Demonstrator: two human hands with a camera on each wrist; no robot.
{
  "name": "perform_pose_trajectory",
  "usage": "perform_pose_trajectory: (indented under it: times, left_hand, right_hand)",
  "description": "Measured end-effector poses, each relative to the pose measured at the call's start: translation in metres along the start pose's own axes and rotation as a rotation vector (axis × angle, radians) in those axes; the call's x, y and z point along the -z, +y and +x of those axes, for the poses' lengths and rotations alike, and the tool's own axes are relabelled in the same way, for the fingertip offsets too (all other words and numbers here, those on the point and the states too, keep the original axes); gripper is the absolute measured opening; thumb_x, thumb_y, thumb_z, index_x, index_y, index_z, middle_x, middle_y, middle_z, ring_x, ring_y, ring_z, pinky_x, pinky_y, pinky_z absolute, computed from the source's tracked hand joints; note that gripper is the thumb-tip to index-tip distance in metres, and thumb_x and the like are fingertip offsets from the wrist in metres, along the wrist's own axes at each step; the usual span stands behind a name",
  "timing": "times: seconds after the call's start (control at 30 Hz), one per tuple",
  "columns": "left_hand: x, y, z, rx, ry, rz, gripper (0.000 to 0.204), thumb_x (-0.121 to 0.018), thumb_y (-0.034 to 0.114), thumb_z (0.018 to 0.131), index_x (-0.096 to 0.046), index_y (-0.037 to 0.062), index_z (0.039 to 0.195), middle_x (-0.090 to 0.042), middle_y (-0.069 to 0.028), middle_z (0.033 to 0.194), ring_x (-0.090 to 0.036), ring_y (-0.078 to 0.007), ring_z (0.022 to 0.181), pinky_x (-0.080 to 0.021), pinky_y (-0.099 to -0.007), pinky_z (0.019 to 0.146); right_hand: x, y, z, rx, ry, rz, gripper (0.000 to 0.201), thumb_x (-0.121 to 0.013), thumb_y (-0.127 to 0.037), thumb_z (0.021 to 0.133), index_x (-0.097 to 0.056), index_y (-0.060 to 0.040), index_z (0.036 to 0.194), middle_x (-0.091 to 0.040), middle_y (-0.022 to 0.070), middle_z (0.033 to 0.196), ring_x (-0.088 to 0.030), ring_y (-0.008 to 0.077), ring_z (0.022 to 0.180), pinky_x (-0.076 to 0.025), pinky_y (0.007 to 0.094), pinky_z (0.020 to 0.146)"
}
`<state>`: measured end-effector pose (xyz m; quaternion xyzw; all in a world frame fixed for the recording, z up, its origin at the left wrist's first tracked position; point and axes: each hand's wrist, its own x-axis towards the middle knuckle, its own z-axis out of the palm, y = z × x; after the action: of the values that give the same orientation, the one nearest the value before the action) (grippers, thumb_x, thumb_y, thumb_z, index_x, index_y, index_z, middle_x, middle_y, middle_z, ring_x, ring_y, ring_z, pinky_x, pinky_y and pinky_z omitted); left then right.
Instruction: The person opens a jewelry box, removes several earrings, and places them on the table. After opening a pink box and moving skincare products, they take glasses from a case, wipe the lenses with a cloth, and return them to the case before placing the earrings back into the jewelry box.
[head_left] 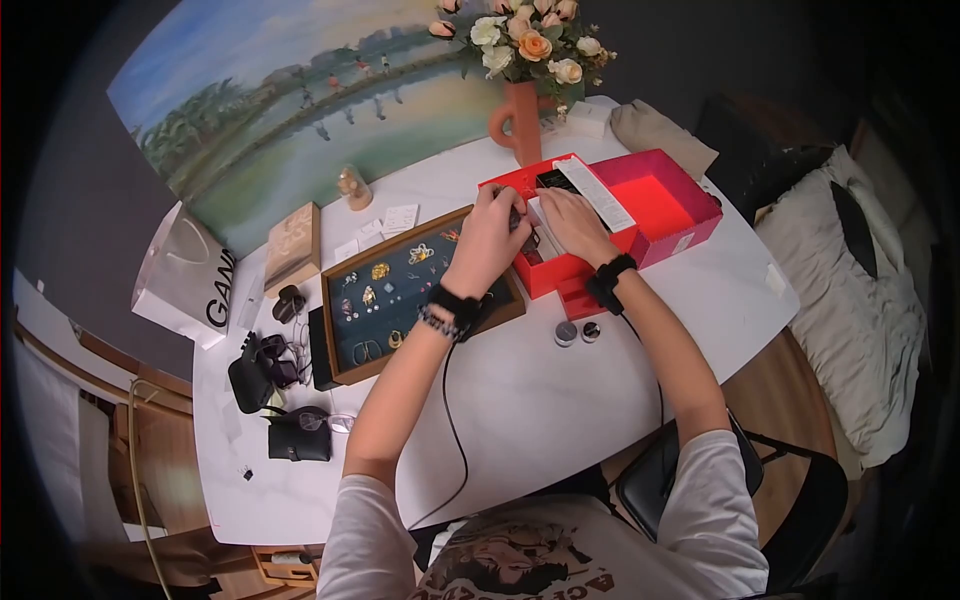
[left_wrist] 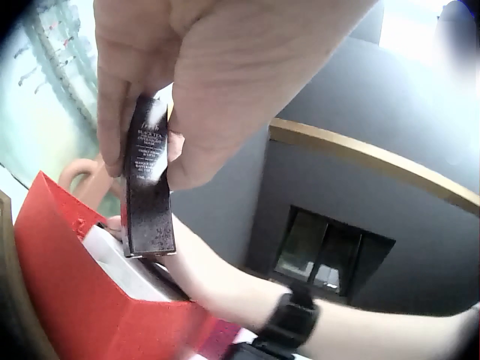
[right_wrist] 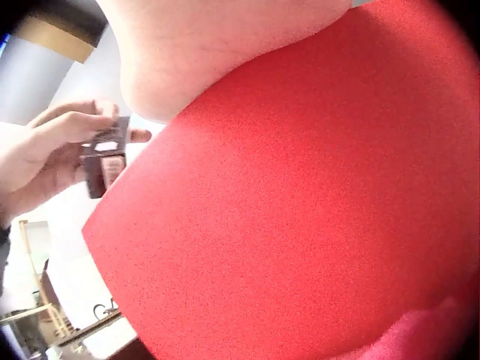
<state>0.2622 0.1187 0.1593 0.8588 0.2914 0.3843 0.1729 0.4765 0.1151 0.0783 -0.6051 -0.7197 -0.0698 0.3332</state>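
Observation:
My left hand [head_left: 488,245] grips a small dark carton [left_wrist: 148,199] with pale print reading "black tea" and "overnight mask". It holds the carton upright over the left side of an open red box [head_left: 552,275]. The right wrist view shows the same carton [right_wrist: 105,161] between the left thumb and fingers. My right hand [head_left: 575,225] reaches over the red box from the right, beside a white box [left_wrist: 124,270] standing inside. The fingertips of that hand are largely hidden, and I cannot tell whether they hold anything.
A wooden jewellery tray [head_left: 425,290] lies left of the red box. A magenta-sided box [head_left: 680,225] adjoins it on the right, and a flower vase [head_left: 522,125] stands behind. Two small round jars [head_left: 566,334] sit in front. Sunglasses and cases [head_left: 300,438] lie at left.

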Motion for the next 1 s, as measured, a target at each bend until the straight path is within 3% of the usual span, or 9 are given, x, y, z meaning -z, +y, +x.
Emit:
perform_pose_trajectory:
  times: [0.1,0.23,0.3,0.4,0.53,0.63,0.7,0.8,1.0]
  left_hand:
    - [-0.021,-0.023,0.015,0.010,-0.092,0.145,0.028,-0.075,0.016,0.087,-0.064,-0.0007,0.106,-0.069,-0.0235,0.108,-0.069,-0.0382,0.094,-0.056,-0.0456,0.085]
    - [-0.046,-0.038,0.012,-0.010,-0.044,0.167,0.037,-0.078,0.018,0.084,-0.063,-0.0005,0.111,-0.071,-0.0230,0.098,-0.068,-0.0407,0.094,-0.055,-0.0482,0.082]
    - [-0.052,-0.042,0.014,0.073,-0.217,0.339,0.049,-0.081,0.025,0.082,-0.061,-0.0004,0.119,-0.072,-0.0222,0.099,-0.068,-0.0394,0.099,-0.052,-0.0485,0.089]
    - [-0.056,-0.046,0.004,-0.017,-0.149,0.456,0.051,-0.082,0.036,0.082,-0.066,0.0024,0.117,-0.073,-0.0207,0.098,-0.066,-0.0391,0.107,-0.044,-0.0503,0.102]
    - [-0.047,-0.049,0.002,-0.003,-0.167,0.461,0.048,-0.080,0.044,0.084,-0.070,0.0059,0.111,-0.075,-0.0165,0.098,-0.064,-0.0401,0.111,-0.032,-0.0554,0.112]
    - [-0.043,-0.049,0.003,0.015,-0.209,0.503,0.045,-0.077,0.047,0.086,-0.075,0.0112,0.112,-0.074,-0.0151,0.105,-0.060,-0.0406,0.119,-0.024,-0.0629,0.117]
    - [-0.046,-0.050,0.006,-0.009,-0.318,0.635,0.048,-0.073,0.052,0.089,-0.076,0.0173,0.121,-0.074,-0.0148,0.114,-0.053,-0.0396,0.131,-0.010,-0.0705,0.121]
    - [-0.048,-0.051,0.008,0.063,-0.464,0.495,0.049,-0.069,0.053,0.091,-0.075,0.0194,0.126,-0.073,-0.0154,0.118,-0.046,-0.0396,0.141,-0.003,-0.0726,0.121]
    - [-0.042,-0.045,0.008,0.107,-0.512,0.439,0.046,-0.066,0.045,0.092,-0.075,0.0129,0.122,-0.071,-0.0166,0.125,-0.043,-0.0424,0.144,-0.002,-0.0711,0.122]
  right_hand:
    - [0.003,-0.004,0.001,-0.048,-0.021,0.038,0.047,-0.034,-0.027,0.108,-0.063,0.0026,0.130,-0.064,0.0195,0.139,-0.054,0.0341,0.134,-0.039,0.0469,0.114]
    - [0.010,-0.013,0.000,-0.116,-0.016,0.097,0.047,-0.036,-0.029,0.108,-0.064,0.0021,0.130,-0.064,0.0190,0.139,-0.054,0.0335,0.135,-0.038,0.0464,0.115]
    - [0.011,-0.014,0.000,-0.106,-0.015,0.083,0.047,-0.036,-0.029,0.108,-0.064,0.0017,0.131,-0.064,0.0186,0.140,-0.054,0.0332,0.135,-0.038,0.0462,0.115]
    - [0.008,-0.012,0.000,-0.119,-0.025,0.081,0.048,-0.036,-0.030,0.108,-0.063,0.0009,0.133,-0.063,0.0176,0.141,-0.053,0.0325,0.137,-0.038,0.0459,0.115]
    - [0.008,-0.013,0.000,-0.136,-0.040,0.084,0.048,-0.036,-0.030,0.108,-0.062,-0.0002,0.135,-0.062,0.0164,0.143,-0.052,0.0318,0.138,-0.037,0.0454,0.116]
    - [0.008,-0.012,0.000,-0.134,-0.045,0.078,0.048,-0.036,-0.030,0.108,-0.062,-0.0005,0.135,-0.061,0.0161,0.144,-0.052,0.0315,0.138,-0.037,0.0453,0.117]
    - [0.009,-0.013,0.001,-0.132,-0.054,0.070,0.048,-0.036,-0.030,0.108,-0.062,-0.0007,0.135,-0.061,0.0161,0.144,-0.052,0.0315,0.138,-0.037,0.0452,0.117]
    - [0.008,-0.014,0.001,-0.136,-0.064,0.061,0.048,-0.036,-0.029,0.108,-0.062,-0.0008,0.136,-0.061,0.0162,0.144,-0.052,0.0315,0.138,-0.037,0.0451,0.117]
    - [0.012,-0.017,0.000,-0.146,-0.053,0.075,0.049,-0.035,-0.029,0.107,-0.061,-0.0007,0.138,-0.061,0.0168,0.144,-0.052,0.0315,0.138,-0.036,0.0454,0.117]
